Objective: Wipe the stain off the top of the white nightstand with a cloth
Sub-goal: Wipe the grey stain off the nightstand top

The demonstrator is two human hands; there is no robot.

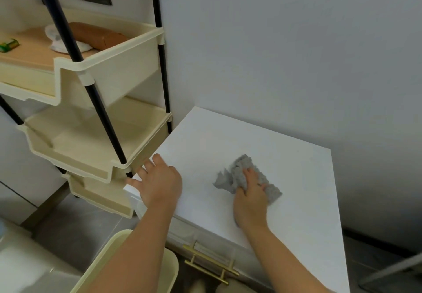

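The white nightstand (285, 155) stands against the grey wall, its flat top filling the middle right of the head view. A crumpled grey cloth (239, 174) lies near the centre of that top. My right hand (251, 196) presses down on the cloth, fingers curled over it. My left hand (157, 180) rests flat on the top's left front corner, fingers spread, holding nothing. No stain shows on the visible surface; the part under the cloth is hidden.
A cream tiered rack (96, 132) with black poles stands tight against the nightstand's left side. Its upper tray holds a brown roll (98, 34) and white items. A gold drawer handle (210, 263) is below the top. A cream bin rim (109, 258) sits by my left arm.
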